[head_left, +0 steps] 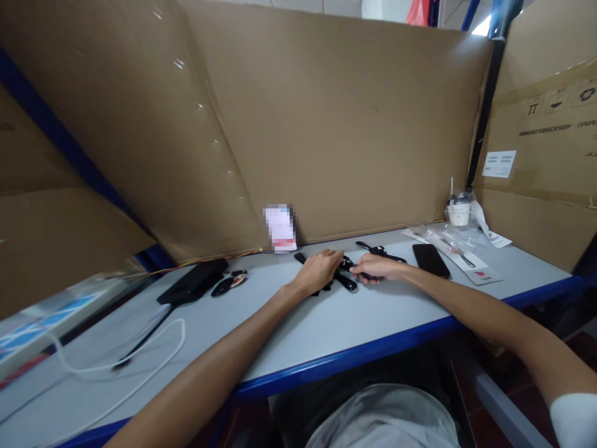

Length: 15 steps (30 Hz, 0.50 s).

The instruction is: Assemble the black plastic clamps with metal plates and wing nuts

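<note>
My left hand [321, 269] is curled over a black object with long flat arms [346, 281] on the table. Its fingers press down on the object, and most of its middle is hidden under them, so its exact kind is unclear. My right hand [375, 269] is closed at the object's right side, its thumb and fingers pinched together on something dark that I cannot make out. Just behind my right hand lies a similar black item with thin arms [380, 251].
To the right are a phone [430, 260], a carded plastic package [459, 252] and a bagged cup [459, 211]. On the left are a black box [196, 283], a dark oval item [222, 286] and a white cable [180, 336]. Cardboard [336, 124] walls the back.
</note>
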Motion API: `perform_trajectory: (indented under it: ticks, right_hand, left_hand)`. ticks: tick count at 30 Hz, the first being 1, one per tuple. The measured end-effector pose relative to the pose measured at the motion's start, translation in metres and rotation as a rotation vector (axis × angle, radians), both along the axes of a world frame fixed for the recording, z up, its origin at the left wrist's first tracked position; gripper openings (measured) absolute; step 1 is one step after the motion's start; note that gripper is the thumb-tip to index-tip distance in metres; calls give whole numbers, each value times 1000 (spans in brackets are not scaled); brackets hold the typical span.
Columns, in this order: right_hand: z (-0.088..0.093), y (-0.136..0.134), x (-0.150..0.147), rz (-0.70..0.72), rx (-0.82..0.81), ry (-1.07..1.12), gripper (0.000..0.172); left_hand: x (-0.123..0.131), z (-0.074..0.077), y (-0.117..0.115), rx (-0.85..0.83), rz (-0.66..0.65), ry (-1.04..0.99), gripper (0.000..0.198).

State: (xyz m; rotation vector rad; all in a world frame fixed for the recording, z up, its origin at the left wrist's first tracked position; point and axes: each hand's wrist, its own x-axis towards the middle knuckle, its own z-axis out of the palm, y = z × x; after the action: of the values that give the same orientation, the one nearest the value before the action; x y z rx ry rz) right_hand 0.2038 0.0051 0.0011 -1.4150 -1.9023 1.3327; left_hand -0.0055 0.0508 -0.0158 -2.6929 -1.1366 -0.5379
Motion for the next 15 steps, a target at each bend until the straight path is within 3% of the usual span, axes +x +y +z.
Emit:
perform_trajectory:
  ticks: [7,15]
  right_hand:
    - [-3,1,-3,-7,14,-11,32]
    - [1,-7,-9,-144,64,170,38]
  left_hand:
    - [5,-4,1,-90,1,-130,29]
    - [8,-3,-6,-35,32,-167,19]
